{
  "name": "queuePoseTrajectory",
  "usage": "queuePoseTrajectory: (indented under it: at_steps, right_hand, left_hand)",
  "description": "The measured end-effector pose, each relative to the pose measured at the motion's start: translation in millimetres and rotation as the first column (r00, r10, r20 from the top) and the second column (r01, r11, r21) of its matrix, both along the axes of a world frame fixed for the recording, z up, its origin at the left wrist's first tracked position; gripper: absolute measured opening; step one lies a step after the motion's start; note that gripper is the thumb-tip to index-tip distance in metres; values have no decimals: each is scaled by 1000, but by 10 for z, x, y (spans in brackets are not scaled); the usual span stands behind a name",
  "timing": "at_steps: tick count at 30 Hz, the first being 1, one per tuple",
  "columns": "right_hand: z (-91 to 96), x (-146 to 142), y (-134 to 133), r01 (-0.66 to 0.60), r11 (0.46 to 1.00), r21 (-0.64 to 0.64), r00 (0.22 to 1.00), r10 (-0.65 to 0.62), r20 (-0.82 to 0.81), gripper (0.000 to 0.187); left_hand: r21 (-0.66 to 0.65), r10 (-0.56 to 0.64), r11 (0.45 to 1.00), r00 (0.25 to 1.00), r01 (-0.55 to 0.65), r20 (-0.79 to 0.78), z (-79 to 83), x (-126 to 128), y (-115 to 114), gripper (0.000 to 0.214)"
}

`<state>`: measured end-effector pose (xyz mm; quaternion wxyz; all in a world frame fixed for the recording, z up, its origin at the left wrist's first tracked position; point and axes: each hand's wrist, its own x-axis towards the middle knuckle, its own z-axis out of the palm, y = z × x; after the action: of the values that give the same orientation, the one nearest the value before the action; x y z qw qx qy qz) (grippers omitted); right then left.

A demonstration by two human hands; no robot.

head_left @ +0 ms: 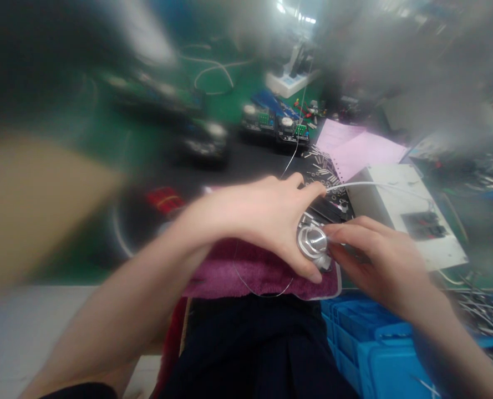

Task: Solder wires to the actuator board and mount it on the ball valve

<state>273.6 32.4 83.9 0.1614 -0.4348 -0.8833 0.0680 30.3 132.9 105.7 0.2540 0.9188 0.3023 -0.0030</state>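
Note:
A round silver metal part (314,241) with a shiny domed centre sits on a blocky assembly over a purple towel (225,271). My left hand (267,216) reaches around it, thumb on the near side and fingers on the far side, gripping it. From the right, my right hand (375,257) pinches at the part's edge with thumb and forefinger together. Whatever lies between those fingertips is too small to make out. A thin wire (267,295) loops over the towel below my left hand.
Beyond my hands are small circuit boards (291,130), loose metal pins and nuts (323,166), pink paper (362,147) and a white power strip (291,80). A white box (412,205) with a cable stands at right. Blue crates (366,343) are below the bench edge.

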Motion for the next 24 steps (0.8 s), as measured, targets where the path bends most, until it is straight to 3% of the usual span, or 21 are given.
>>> queuePoseTrajectory:
  at_steps: [24]
  right_hand:
    - [19,-7,8,-45,997,62,999,45,3,20]
  left_hand:
    - [2,-4,1000,1000,4,2,-25,-5,-3,126]
